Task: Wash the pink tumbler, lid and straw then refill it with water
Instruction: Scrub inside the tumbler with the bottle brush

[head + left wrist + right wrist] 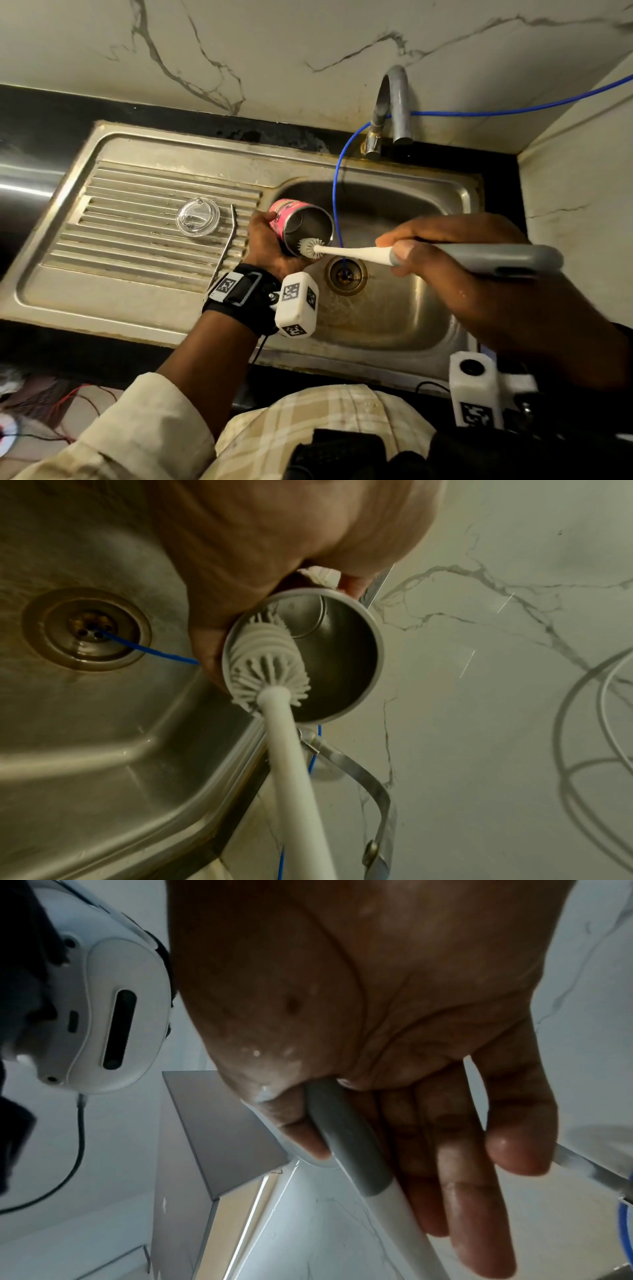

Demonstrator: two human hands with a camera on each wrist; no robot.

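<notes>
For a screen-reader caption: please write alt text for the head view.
A left hand tilts a pink steel-lined tumbler over a steel sink while the right hand holds a white bottle brush at its mouth. A clear lid and metal straw lie on the drainboard.

The person wears a shirt [308, 411] with pale tan and cream checks. Its left sleeve [147, 421] is cream and loose, and ends below the elbow. A wide black strap [239, 301] goes around the left wrist, with a small black-and-white square mark on it. A white box [297, 305] with the same kind of marks sticks out from the strap. Another white box [476, 390] with a dark round lens sits at the right wrist. The right hand [394, 1015] has water drops on it.
</notes>
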